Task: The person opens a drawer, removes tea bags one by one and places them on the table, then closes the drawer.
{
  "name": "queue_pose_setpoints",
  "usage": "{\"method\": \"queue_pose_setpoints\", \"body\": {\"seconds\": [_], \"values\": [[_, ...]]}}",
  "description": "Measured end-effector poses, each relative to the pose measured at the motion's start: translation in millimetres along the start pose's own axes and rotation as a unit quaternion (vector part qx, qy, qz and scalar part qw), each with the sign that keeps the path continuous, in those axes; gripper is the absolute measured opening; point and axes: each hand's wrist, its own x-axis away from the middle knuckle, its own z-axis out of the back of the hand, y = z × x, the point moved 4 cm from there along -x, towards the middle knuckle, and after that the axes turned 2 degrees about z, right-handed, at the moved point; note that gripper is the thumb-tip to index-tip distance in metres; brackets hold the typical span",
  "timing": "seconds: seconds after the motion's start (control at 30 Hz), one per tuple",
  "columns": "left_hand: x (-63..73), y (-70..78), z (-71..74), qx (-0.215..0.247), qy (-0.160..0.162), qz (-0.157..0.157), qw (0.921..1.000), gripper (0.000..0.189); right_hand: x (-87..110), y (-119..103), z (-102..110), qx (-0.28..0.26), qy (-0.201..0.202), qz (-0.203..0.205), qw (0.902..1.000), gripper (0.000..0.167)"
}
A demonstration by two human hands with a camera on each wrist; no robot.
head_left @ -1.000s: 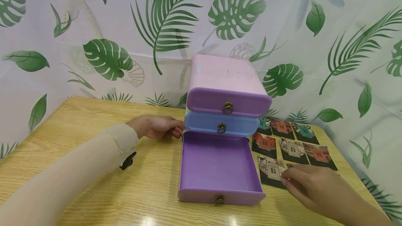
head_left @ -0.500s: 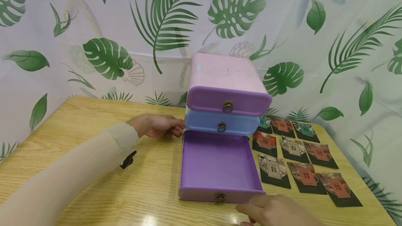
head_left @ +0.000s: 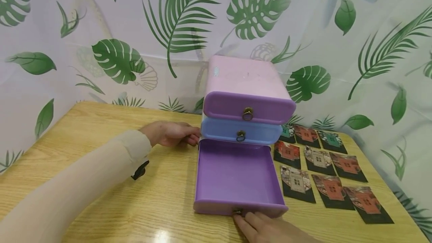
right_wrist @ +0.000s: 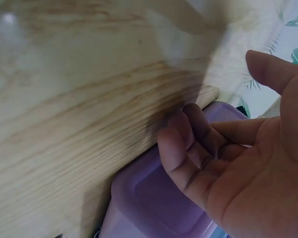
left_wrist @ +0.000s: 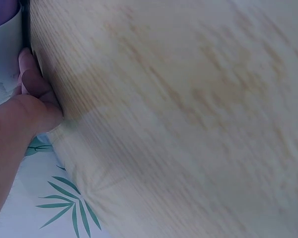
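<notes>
Head view first: the right hand [head_left: 266, 228] has its fingertips [head_left: 240, 218] up against the front of the open bottom drawer [head_left: 236, 177], right at the little brass ring pull [head_left: 237, 211]. Fingers look loosely curled against the drawer front, not clamped round anything; the right wrist view shows them bent against the purple plastic with the thumb off it. I can't tell if the ring itself is pinched.

Left hand [head_left: 172, 134] rests flat-ish on the tabletop [head_left: 101, 153], fingers touching the left side of the drawer chest [head_left: 244, 100], bracing it rather than gripping.

That drawer is pulled far out of the chest and empty. The blue middle drawer [head_left: 241, 132] and top purple drawer [head_left: 248, 108] above it are closed. Right of the chest, picture cards [head_left: 324, 168] lie in rows.

Risk I'd guess: the chest looks light, so a crooked shove could skew the drawer and jam it, or slide the chest back if the left hand slackens.
</notes>
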Motion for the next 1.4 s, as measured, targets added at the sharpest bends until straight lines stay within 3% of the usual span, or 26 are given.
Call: {"method": "queue_pose_setpoints", "body": {"seconds": [0.17,0.53,0.77,1.4], "values": [[-0.2,0.8,0.0,-0.003,-0.003,0.002,1.0,0.021,-2.3,1.7,6.3,-0.016,-0.017,-0.023,0.9995,0.082],[0.0,1.2,-0.8,0.0,0.002,0.005,1.0,0.019,-7.3,6.1,15.3,-0.049,-0.021,-0.021,0.9984,0.077],[-0.2,0.9,-0.2,-0.003,0.002,0.009,0.9999,0.019,-14.1,5.7,21.9,-0.048,-0.01,-0.027,0.9984,0.055],[-0.7,0.8,0.4,-0.003,0.004,0.008,1.0,0.019,-26.3,15.8,38.7,-0.091,-0.009,-0.072,0.9932,0.039]]}}
